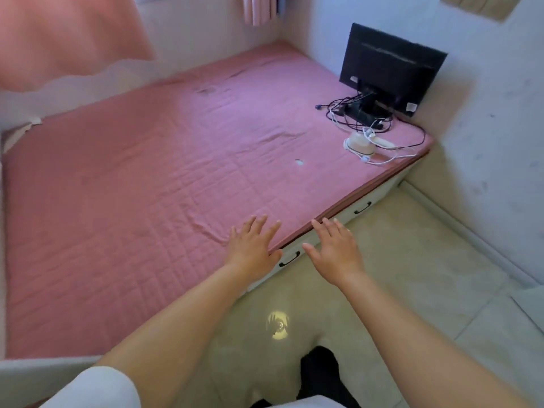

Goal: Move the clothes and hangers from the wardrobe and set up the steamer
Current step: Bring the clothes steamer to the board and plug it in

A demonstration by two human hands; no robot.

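Both of your arms are stretched out ahead of you, and neither hand has hold of anything: your left hand (254,245) is spread flat, fingers straight and fanned, over the near edge of the pink quilted mattress (147,187), while your right hand (334,250) is just as open, palm down, hovering just beside it past the mattress edge and above the tiled floor (397,275). Whether the left palm actually touches the cover or floats just over it cannot be told from here. Well beyond your right hand, towards the far corner of the bed, lies a small white appliance (357,142) with a handle and a white cord trailing from it, most likely the steamer, though it is too small to be sure. It sits just in front of a black monitor (391,66) leaning on the wall, amid a tangle of dark cables (353,113). No wardrobe, clothes or hangers show anywhere near your hands, so judge yourself at the very start: nothing has been moved onto the bed yet, and the steamer looks untouched. Your next move calls for turning away from the bed to find the wardrobe and lifting the garments out on their hangers. When you come to the steamer, expect to free its white cord from the dark ones before lifting it.
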